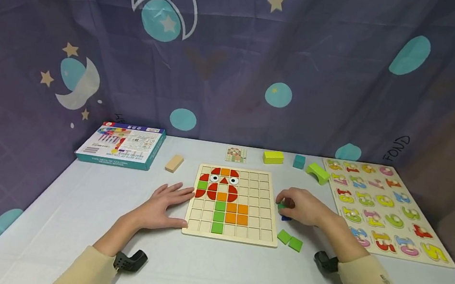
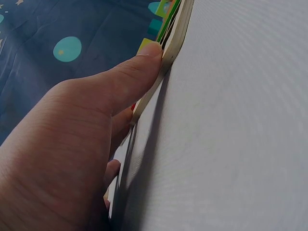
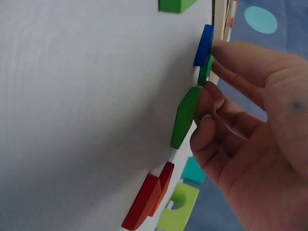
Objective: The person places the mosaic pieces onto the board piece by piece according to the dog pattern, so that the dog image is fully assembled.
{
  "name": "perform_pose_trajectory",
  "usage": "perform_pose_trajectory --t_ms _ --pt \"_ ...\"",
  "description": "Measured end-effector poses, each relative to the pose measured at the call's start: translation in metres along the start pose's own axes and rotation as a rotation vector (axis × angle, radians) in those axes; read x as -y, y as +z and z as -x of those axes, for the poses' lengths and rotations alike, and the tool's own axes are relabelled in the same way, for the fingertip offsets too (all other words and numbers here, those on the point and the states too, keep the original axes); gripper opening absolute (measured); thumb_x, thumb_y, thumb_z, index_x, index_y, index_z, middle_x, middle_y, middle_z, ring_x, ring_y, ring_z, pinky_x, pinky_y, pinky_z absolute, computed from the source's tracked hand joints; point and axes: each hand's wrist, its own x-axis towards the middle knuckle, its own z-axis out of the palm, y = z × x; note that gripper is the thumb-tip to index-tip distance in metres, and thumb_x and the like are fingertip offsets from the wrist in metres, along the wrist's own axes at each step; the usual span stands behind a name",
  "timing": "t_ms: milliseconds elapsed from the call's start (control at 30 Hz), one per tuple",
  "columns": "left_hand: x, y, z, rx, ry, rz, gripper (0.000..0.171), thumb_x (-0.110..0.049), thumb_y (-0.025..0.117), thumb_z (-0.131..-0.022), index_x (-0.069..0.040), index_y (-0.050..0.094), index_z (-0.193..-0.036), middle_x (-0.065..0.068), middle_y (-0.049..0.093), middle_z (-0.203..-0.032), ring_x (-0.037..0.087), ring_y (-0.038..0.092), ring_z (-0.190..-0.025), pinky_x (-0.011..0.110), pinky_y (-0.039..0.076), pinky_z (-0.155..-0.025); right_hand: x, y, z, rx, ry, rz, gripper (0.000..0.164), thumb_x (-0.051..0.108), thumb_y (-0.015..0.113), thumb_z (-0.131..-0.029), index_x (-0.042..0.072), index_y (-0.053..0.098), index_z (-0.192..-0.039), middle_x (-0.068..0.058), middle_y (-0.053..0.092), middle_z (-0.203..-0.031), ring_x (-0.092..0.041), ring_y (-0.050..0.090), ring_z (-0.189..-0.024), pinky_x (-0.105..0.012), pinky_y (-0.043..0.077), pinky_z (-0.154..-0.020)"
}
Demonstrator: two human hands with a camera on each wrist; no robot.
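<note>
A wooden grid board [image 1: 257,237] lies on the table, partly filled with red, orange and green tiles and two eye tiles that form a bird-like figure. My left hand [image 1: 165,208] rests along its left edge, fingers spread, with the thumb [image 2: 137,67] against the board's side. Just off the right edge, my right hand [image 1: 303,207] pinches a small green tile [image 3: 206,71] between thumb and forefinger. Right by the thumb is a blue tile [image 3: 203,45]. Another green tile [image 3: 185,118] lies beside the curled fingers, and red tiles [image 3: 142,202] lie farther off.
Two green tiles [image 1: 295,244] lie near the board's lower right corner. Behind it are a pattern card [image 1: 236,155], a yellow block [image 1: 273,157], a teal cube [image 1: 299,162] and a green arch [image 1: 318,172]. A number puzzle [image 1: 406,240] lies right; a plain block [image 1: 174,163] and box [image 1: 122,146] left.
</note>
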Motion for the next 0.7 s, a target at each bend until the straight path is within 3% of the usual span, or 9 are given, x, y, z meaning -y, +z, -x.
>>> perform_pose_trajectory --t_ms 167,367,700 --pt "0.0007 0.0006 0.0005 0.002 -0.002 -0.006 0.081 -0.05 0.078 -0.085 -0.012 0.049 -0.151 0.001 0.041 -0.158 0.034 0.02 -0.151 0.061 0.006 -0.118 -0.0035 -0.0033 0.0016 -0.01 0.016 0.015 0.019 0.02 0.079 -0.089 0.007 0.071 -0.1 0.004 0.061 -0.086 -0.015 0.053 -0.078 -0.034 0.049 -0.072" --pt "0.0007 0.0006 -0.0008 0.002 0.008 -0.003 0.08 -0.048 0.077 -0.086 -0.011 0.049 -0.151 0.002 0.041 -0.158 0.034 0.02 -0.15 0.06 0.006 -0.118 -0.005 -0.0067 0.0053 0.008 -0.041 -0.03 0.015 0.008 0.078 -0.089 0.006 0.074 -0.103 0.001 0.065 -0.098 -0.016 0.058 -0.086 -0.037 0.052 -0.079" --pt "-0.0023 -0.0004 -0.0005 0.007 -0.003 0.003 0.08 -0.048 0.077 -0.086 -0.012 0.049 -0.151 0.001 0.04 -0.158 0.033 0.02 -0.151 0.06 0.005 -0.119 -0.006 -0.0074 0.0042 0.042 -0.034 -0.015 0.01 0.01 0.079 -0.088 0.012 0.07 -0.092 0.004 0.059 -0.09 -0.013 0.053 -0.081 -0.034 0.05 -0.076"
